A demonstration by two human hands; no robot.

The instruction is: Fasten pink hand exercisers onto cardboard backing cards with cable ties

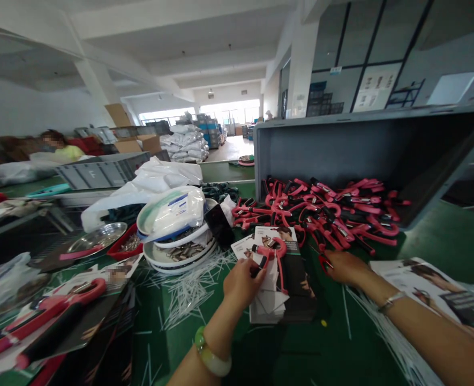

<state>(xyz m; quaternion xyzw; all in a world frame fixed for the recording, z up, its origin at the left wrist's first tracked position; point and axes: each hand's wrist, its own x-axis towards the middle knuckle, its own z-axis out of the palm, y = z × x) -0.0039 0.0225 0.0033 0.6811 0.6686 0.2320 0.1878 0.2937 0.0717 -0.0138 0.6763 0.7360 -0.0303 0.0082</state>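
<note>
My left hand (242, 284), a jade-coloured bangle on its wrist, is closed around the black handle of a pair of pink-and-black pliers (279, 262). The pliers lie on a stack of printed cards (301, 279). Just right of that stack, my right hand (345, 267) is closed on what look like small red-handled scissors (325, 262); the fingers partly hide them. Beyond both hands spreads a heap of pink-and-black pliers (333, 209), spilling from a grey crate (313, 145) tipped on its side.
White plastic ties (188, 287) lie strewn at left. Bowls of metal parts (184, 252) stand behind them, beside a dark phone (219, 225). Carded pliers (60, 316) are piled at near left. More printed cards (421, 284) lie under my right forearm. A person (62, 147) is at far left.
</note>
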